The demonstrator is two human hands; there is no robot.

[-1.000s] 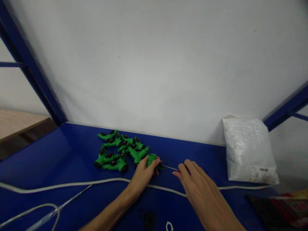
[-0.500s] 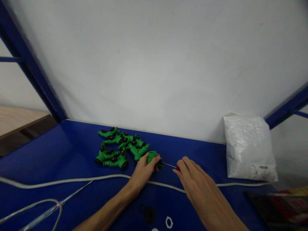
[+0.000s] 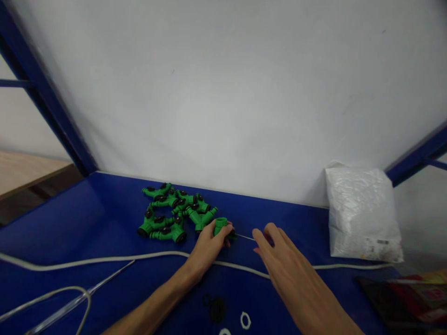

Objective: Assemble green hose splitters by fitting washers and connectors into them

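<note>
The location appears to be a workshop: a blue bench (image 3: 108, 209) stands against a white wall (image 3: 223, 116), bearing grouped green fittings (image 3: 171, 232), white rings (image 3: 241, 321), and a thin shaft (image 3: 245, 237) at a held fitting (image 3: 220, 226).

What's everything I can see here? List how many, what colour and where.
Forked plastic fittings: at least six, green and black, clustered left of centre
Round-mouthed plastic fitting: one, green, held at centre
Thin straight shaft: one, silvery, right of the held fitting
Small round parts: two, black, near edge
Flat rings: two, white, near edge, one cut off
Flexible cord: at least one, whitish, across the table and looped lower left
Slender rod: one, clear, lower left
Wrinkled plastic bag: one, white, right
Blurred item: one, red and black, lower right
Table: one, blue, underneath
Wall: one, pale grey, behind
Left hand: one, bare, gripping the held fitting
Right hand: one, bare, at the shaft's end
</note>
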